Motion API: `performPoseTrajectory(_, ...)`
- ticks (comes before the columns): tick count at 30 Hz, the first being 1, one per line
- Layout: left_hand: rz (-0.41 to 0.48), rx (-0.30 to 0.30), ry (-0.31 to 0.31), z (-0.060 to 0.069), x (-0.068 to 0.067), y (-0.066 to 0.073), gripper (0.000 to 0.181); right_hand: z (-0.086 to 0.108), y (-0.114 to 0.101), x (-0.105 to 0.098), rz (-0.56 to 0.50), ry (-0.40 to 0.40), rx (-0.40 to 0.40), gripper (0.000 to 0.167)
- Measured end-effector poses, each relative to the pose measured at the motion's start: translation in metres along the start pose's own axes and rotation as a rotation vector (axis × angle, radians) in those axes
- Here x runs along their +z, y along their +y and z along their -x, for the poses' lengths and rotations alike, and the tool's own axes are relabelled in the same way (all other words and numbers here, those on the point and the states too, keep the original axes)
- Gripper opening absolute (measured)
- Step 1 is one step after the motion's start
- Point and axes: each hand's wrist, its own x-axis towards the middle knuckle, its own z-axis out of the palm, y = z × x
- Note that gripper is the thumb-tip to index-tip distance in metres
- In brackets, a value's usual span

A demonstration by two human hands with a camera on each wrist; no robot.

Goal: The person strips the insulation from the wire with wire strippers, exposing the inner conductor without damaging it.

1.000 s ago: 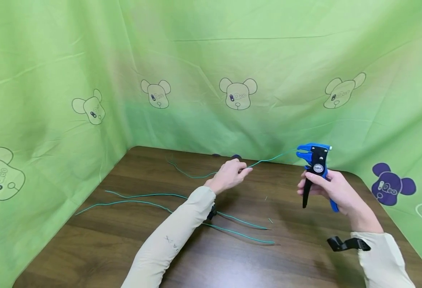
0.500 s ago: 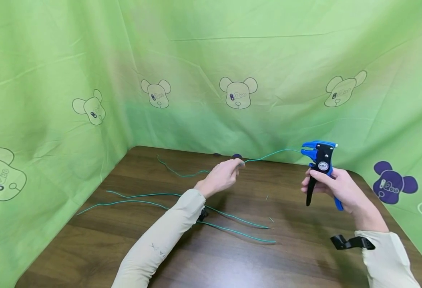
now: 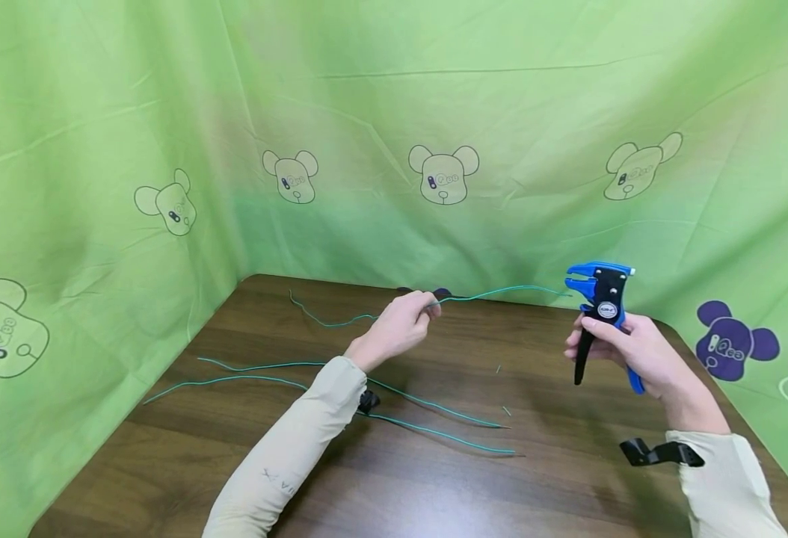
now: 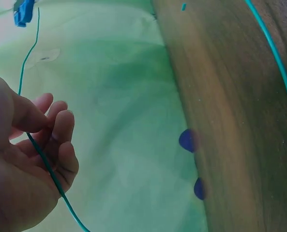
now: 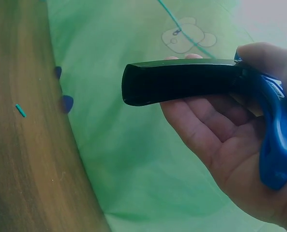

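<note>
Between thumb and fingers, my left hand (image 3: 397, 325) pinches a thin green wire (image 3: 491, 293) above the back of the table. One end of this wire reaches right, close to the wire stripper's blue nose; whether they touch I cannot tell. Its other part trails left behind the hand. My right hand (image 3: 629, 351) grips the blue and black wire stripper (image 3: 607, 295) by its handles, nose pointing left. The right wrist view shows the black handle (image 5: 182, 82) across the fingers and the blue handle (image 5: 276, 159) against the palm.
Two more green wires, an upper one (image 3: 434, 404) and a lower one (image 3: 434, 430), lie on the brown wooden table (image 3: 394, 486) under the left forearm. Two short green snippets, one farther (image 3: 498, 369) and one nearer (image 3: 507, 411), lie right of centre. A green curtain (image 3: 354, 246) hangs behind.
My left hand has moved left, drawing the wire with it. The wire stripper has shifted slightly right and up. The wire's right end, earlier at the stripper's nose, now sits a little lower beside it.
</note>
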Motion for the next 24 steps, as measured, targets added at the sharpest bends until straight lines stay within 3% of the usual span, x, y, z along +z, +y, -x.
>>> performPoseTrajectory(12,0.128,-0.01,0.102,0.016,-0.015,-0.003,0.028,-0.001,-0.003,0.003,0.002,-0.034,-0.039,0.025)
performPoseTrajectory(24,0.169,0.002,0.131,0.025,-0.019,-0.005,0.029,0.0,-0.006,0.011,0.043,-0.055,-0.031,0.022)
